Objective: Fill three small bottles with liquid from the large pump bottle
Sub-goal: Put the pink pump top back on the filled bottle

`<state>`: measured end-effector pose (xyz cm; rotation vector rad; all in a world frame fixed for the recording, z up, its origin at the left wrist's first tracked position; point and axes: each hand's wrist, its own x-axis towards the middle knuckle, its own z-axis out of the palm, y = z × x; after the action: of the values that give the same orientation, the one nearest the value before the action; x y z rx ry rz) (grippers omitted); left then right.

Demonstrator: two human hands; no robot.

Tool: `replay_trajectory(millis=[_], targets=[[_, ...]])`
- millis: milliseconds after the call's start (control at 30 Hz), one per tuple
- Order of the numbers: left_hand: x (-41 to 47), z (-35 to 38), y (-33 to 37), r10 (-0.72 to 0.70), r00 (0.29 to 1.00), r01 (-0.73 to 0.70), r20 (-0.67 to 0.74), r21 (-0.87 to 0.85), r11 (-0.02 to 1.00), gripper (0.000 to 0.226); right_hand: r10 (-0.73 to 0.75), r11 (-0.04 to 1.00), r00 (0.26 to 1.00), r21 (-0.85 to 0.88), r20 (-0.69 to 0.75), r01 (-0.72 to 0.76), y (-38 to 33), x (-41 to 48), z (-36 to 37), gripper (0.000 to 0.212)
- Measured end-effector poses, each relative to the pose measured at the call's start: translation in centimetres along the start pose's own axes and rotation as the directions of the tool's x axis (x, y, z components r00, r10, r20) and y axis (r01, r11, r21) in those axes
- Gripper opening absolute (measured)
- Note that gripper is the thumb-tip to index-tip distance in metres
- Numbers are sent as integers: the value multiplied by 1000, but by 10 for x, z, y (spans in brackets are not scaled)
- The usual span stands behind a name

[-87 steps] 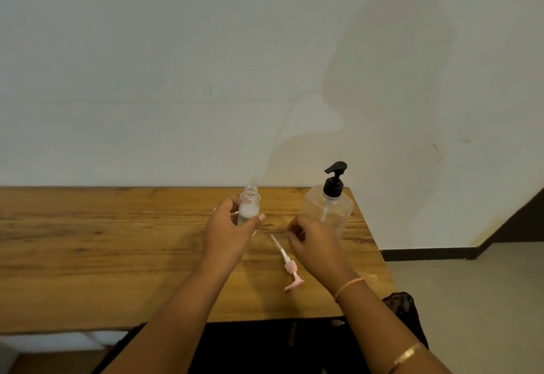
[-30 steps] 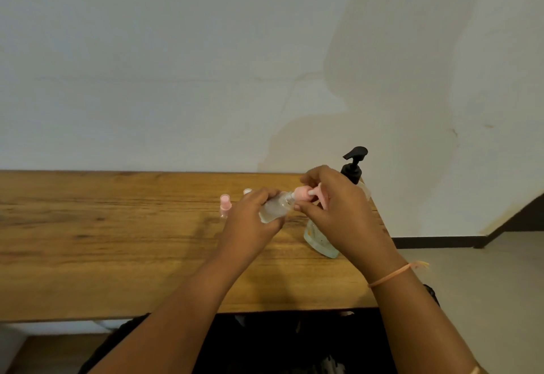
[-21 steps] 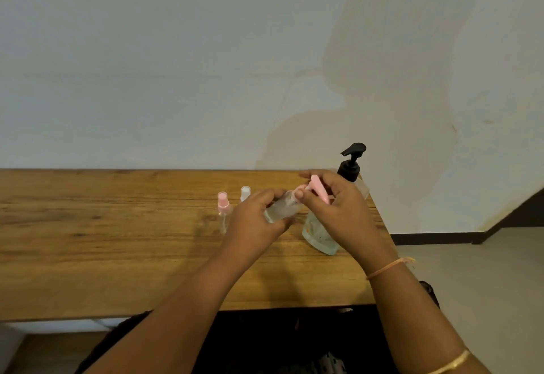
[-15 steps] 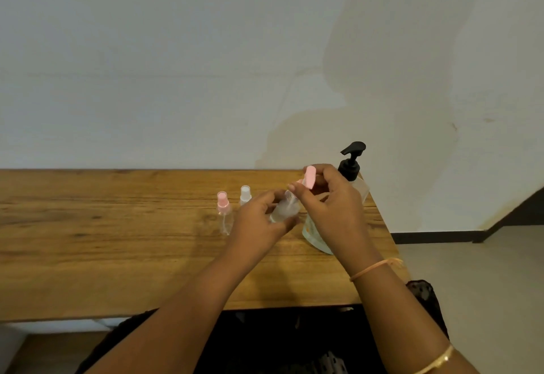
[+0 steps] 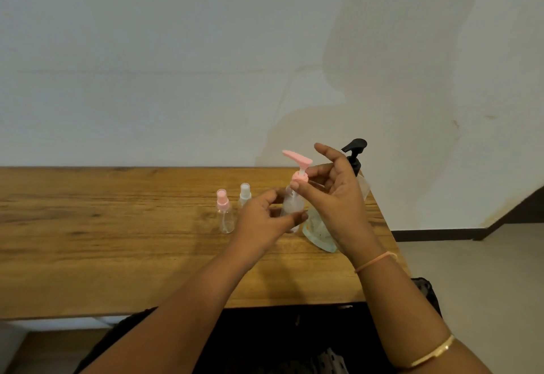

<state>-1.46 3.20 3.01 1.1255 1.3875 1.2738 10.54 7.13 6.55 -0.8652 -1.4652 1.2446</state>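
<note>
Since half a second ago we are bringing the small bottle [image 5: 291, 205] up from its slant, so it is now standing nearly upright, and its pink pump cap [image 5: 298, 167] is aiming its nozzle toward ten o'clock. Our left hand [image 5: 265, 220] is curling its fingers round the frosted, clear body. Our right hand [image 5: 332, 199] is pinching the pink collar between thumb and fingertip, with the other fingers spreading loose above. We are counting three small bottles. One is the held one, over the table [image 5: 117, 241]. Two are standing at its nine o'clock, a pink-capped bottle [image 5: 224, 214] and a white-capped bottle [image 5: 245, 194], both clear. One large pump bottle [image 5: 318, 229], black-headed, is standing at three o'clock, partly hidden behind our right hand.
</note>
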Motion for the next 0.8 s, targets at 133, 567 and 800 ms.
replay_trajectory(millis=[133,567,800], targets=[[0,0,1,-17,1000,16,-3,-29,999,47,78,986,991,139,112,-93,1,-2,-2,68],[0,0,1,-12,1000,14,28,-52,999,41,140,971,982,177,131,-162,5,0,-2,69],[-1,1,0,-13,999,13,38,-5,1000,45,76,996,996,-40,40,-75,4,0,1,73]])
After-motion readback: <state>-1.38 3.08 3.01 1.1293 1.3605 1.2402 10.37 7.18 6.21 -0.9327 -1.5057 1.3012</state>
